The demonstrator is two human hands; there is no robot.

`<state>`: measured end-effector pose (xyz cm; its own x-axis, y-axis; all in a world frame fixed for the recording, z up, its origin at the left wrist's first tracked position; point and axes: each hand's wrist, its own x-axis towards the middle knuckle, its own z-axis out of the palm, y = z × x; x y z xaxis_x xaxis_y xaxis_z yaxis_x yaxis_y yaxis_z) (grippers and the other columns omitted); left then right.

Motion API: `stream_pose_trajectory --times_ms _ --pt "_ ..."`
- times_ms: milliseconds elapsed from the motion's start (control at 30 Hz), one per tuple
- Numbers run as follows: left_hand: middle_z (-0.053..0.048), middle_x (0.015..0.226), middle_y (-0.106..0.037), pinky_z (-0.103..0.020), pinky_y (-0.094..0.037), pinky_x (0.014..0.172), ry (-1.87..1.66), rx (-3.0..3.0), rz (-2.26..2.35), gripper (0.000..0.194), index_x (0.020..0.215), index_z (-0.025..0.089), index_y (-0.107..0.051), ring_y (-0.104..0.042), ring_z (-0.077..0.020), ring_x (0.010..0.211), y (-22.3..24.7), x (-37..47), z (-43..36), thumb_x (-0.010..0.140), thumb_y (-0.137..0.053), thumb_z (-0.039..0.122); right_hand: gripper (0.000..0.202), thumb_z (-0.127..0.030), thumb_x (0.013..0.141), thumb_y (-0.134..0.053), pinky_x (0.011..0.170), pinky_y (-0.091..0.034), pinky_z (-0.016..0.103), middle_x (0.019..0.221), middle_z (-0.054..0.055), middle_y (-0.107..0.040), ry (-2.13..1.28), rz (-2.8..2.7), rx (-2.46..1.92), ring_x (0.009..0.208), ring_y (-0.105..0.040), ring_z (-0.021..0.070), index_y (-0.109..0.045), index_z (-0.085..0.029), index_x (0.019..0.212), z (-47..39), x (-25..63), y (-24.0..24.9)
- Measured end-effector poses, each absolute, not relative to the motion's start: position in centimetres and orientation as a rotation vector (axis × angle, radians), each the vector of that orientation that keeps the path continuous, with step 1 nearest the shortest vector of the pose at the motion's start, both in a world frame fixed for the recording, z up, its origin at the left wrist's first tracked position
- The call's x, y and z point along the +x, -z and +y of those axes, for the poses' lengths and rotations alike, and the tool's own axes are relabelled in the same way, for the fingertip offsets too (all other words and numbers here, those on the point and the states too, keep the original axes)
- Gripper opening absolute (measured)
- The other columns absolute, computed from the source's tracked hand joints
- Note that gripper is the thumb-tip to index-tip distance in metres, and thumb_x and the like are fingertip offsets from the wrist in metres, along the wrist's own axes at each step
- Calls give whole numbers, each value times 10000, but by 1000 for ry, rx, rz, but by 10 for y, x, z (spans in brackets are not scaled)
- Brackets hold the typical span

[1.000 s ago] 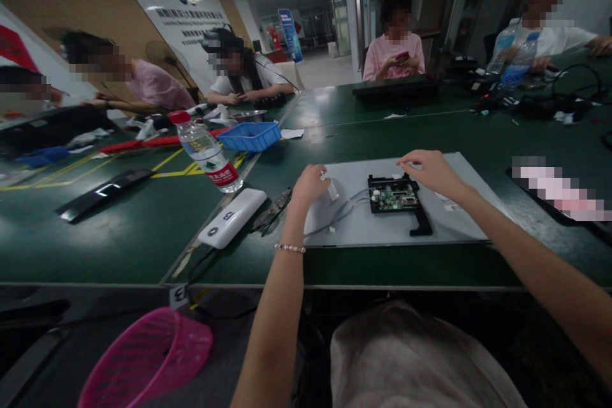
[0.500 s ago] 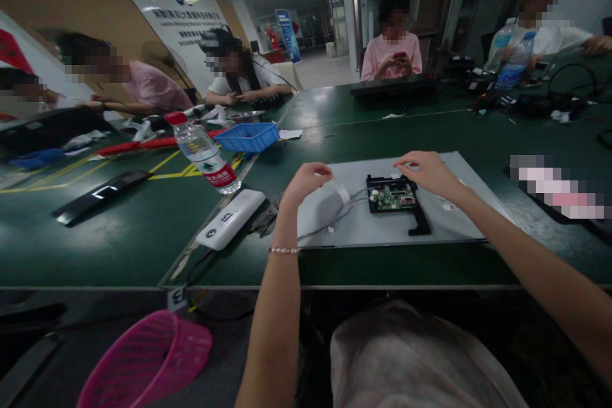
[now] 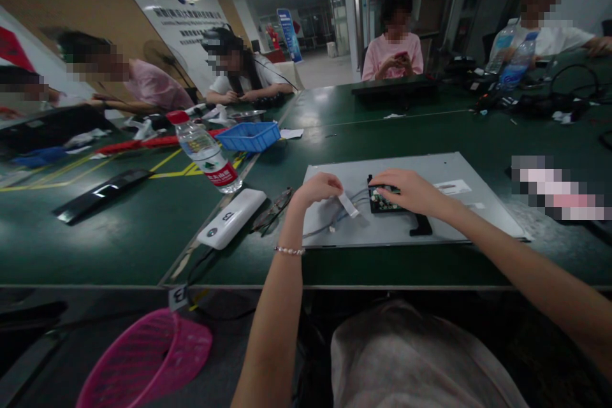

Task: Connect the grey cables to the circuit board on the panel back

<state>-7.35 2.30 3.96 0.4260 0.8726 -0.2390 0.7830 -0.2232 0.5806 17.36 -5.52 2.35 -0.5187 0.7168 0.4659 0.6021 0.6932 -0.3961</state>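
My left hand (image 3: 321, 189) is closed in a pinch over the left part of a flat grey panel (image 3: 459, 217). From its fingertips hangs a short white strip (image 3: 349, 205), like tape or a flat cable. My right hand (image 3: 408, 190) reaches over a green circuit board (image 3: 382, 199) in a black plastic frame (image 3: 421, 226), its fingers stretched out and covering the board's upper right part. Whether the fingertips press on the board I cannot tell. Grey wires (image 3: 325, 220) run left from the board across the panel.
Left of the panel lie eyeglasses (image 3: 273, 210), a white power bank (image 3: 232, 218) and a water bottle (image 3: 208, 153). A blue tray (image 3: 248, 136) stands behind. At the right is a phone-like object (image 3: 557, 191), partly blurred out. Several people sit around the green table (image 3: 329, 121); a pink basket (image 3: 143, 357) is below.
My right hand has moved left and down from the frame's upper right corner onto the circuit board. My left hand has shifted slightly right and down with the white strip.
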Motion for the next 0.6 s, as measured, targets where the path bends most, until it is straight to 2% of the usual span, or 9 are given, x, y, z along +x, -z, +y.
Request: stream_pose_trajectory --times_ms 133,233,367,467,600 --pt "-43 828 -646 -242 -418 572 -315 2226 1455 270 900 163 -638 -567 -147 674 -36 -74 29 723 -617 365 333 -264 906 -475 986 -434 419 1218 79 -626 -220 -2361 -905 1138 -557 230 -598 -230 1214 -66 159 -25" --pt "-38 845 -635 -252 -441 650 -419 2378 1260 243 909 161 -608 -579 -151 738 -35 -74 31 764 -578 354 356 -285 905 -489 993 -430 417 1243 88 -612 -226 -2428 -808 1155 -548 226 -568 -233 1249 -73 148 -23" --pt "-10 765 -624 -244 -444 650 -143 2402 891 194 879 165 -583 -587 -145 714 -33 -70 29 736 -597 295 364 -311 897 -515 994 -425 408 1225 115 -624 -168 -2574 -711 1148 -553 240 -580 -167 1225 -77 134 -14" --pt "-1 754 -617 -247 -448 639 -18 2341 876 292 906 164 -554 -592 -154 715 -31 -67 25 670 -668 293 329 -299 903 -502 955 -444 397 1166 130 -653 -112 -2668 -696 1100 -579 249 -616 -121 1156 -78 130 -9" --pt "4 760 -596 -252 -444 629 -13 2335 947 337 896 171 -537 -579 -157 715 -31 -66 21 636 -701 307 279 -277 908 -483 893 -461 382 1061 135 -689 -65 -2726 -700 1030 -608 246 -655 -123 1064 -81 129 -10"
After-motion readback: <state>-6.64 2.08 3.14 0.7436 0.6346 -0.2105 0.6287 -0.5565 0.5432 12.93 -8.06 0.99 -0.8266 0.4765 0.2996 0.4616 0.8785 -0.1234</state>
